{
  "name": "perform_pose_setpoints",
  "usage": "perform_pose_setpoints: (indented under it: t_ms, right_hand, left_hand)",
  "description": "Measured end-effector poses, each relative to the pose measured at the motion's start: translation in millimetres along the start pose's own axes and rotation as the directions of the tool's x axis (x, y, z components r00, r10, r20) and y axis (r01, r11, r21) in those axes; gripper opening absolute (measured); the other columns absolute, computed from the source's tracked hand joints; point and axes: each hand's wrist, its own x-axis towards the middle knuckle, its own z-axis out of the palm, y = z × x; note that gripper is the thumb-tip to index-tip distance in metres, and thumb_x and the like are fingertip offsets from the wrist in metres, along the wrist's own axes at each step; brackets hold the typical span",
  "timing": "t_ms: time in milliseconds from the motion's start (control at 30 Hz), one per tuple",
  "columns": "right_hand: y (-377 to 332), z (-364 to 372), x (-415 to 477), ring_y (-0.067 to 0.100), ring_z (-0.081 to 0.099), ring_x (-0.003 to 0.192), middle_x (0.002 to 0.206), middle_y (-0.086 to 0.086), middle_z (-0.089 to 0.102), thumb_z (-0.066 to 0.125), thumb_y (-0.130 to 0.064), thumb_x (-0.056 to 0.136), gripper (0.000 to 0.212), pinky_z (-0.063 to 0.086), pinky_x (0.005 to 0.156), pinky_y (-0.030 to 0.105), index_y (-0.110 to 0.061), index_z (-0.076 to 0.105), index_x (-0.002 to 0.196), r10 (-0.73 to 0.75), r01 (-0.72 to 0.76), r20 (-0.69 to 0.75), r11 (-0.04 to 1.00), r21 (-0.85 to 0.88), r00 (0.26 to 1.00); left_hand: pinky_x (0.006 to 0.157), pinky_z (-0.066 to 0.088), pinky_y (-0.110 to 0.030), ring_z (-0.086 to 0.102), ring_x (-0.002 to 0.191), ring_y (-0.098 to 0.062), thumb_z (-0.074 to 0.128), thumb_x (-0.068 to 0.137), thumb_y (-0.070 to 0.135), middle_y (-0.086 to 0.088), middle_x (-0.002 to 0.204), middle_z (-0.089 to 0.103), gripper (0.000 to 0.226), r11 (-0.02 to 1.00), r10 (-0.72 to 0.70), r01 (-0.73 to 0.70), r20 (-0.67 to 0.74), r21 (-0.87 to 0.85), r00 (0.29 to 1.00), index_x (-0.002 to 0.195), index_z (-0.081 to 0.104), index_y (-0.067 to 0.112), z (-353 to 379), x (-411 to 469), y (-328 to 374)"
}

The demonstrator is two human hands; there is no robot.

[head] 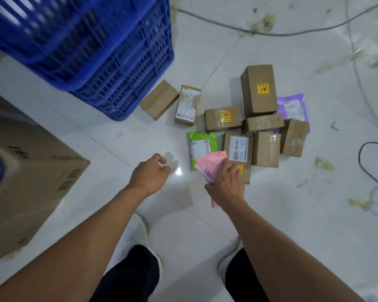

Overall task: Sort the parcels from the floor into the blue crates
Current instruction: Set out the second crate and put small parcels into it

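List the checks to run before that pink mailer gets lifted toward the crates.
1. Right hand has a hold on the pink mailer: ok, fingers curl round its near end.
2. Left hand is free to help: ok, it holds nothing and hangs over bare floor.
3. Pink mailer lies clear of other parcels: not ok, it overlaps the green mailer and the labelled box.
4. Blue crates are located: ok, stacked left of the pile.
5. Room inside the crates: cannot tell, the inside is blurred.
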Motion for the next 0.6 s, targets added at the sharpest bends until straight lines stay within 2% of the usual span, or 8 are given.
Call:
perform_pose_setpoints:
  t_ms: [133,233,367,467,533,600]
  right_hand:
    - [-5,-91,-46,0.031,0.044,0.116,0.127,0.015,0.041,0.069,-0.038,0.077,0.090,0.046,0.094,0.038,-0.010,0.018,0.145,-0.075,0.075,-0.004,0.997,-0.013,0.997]
    - [-6,-165,-84,0.031,0.045,0.112,0.121,0.014,0.040,0.071,-0.034,0.078,0.084,0.050,0.089,0.042,-0.017,0.020,0.142,-0.160,0.160,0.012,0.987,-0.022,0.987]
    - [-7,-256,-133,0.031,0.045,0.109,0.119,0.014,0.040,0.068,-0.029,0.078,0.077,0.047,0.089,0.041,-0.019,0.024,0.140,-0.277,0.279,0.038,0.958,-0.063,0.960]
    - [-14,-318,-170,0.033,0.045,0.111,0.118,0.015,0.042,0.067,-0.027,0.078,0.074,0.044,0.087,0.041,-0.020,0.027,0.139,-0.356,0.358,0.045,0.932,-0.060,0.934]
    - [-22,-355,-194,0.035,0.046,0.112,0.119,0.016,0.042,0.068,-0.032,0.080,0.076,0.045,0.086,0.042,-0.020,0.027,0.142,-0.406,0.408,0.039,0.909,-0.086,0.913]
    - [-32,-386,-218,0.037,0.048,0.112,0.118,0.018,0.044,0.069,-0.036,0.080,0.077,0.047,0.086,0.043,-0.018,0.028,0.143,-0.465,0.464,0.013,0.880,-0.104,0.885]
  left_hand:
    - [0.090,0.047,-0.032,0.059,0.103,-0.023,0.052,0.098,0.033,0.006,0.106,0.061,0.026,1.000,0.016,-0.017,-0.016,-0.025,1.000,0.123,0.057,0.024,-57,-56,45]
    - [0.087,0.045,-0.031,0.057,0.101,-0.022,0.054,0.097,0.035,0.005,0.105,0.062,0.024,0.999,0.030,-0.032,-0.037,-0.036,0.999,0.119,0.057,0.026,-103,-103,79]
    - [0.084,0.041,-0.031,0.055,0.098,-0.020,0.053,0.096,0.036,0.008,0.104,0.059,0.025,0.999,0.034,-0.037,-0.095,-0.028,0.995,0.119,0.057,0.027,-159,-170,115]
    - [0.082,0.040,-0.030,0.056,0.096,-0.019,0.053,0.095,0.037,0.012,0.096,0.060,0.026,0.995,0.022,-0.036,-0.153,-0.090,0.988,0.118,0.058,0.027,-200,-226,139]
    - [0.080,0.041,-0.031,0.059,0.096,-0.019,0.054,0.093,0.038,0.019,0.089,0.059,0.024,0.987,0.017,-0.047,-0.190,-0.156,0.982,0.115,0.058,0.029,-226,-263,149]
    - [0.083,0.046,-0.034,0.062,0.099,-0.020,0.055,0.091,0.038,0.017,0.089,0.061,0.022,0.975,0.003,-0.054,-0.231,-0.214,0.973,0.111,0.058,0.031,-253,-296,154]
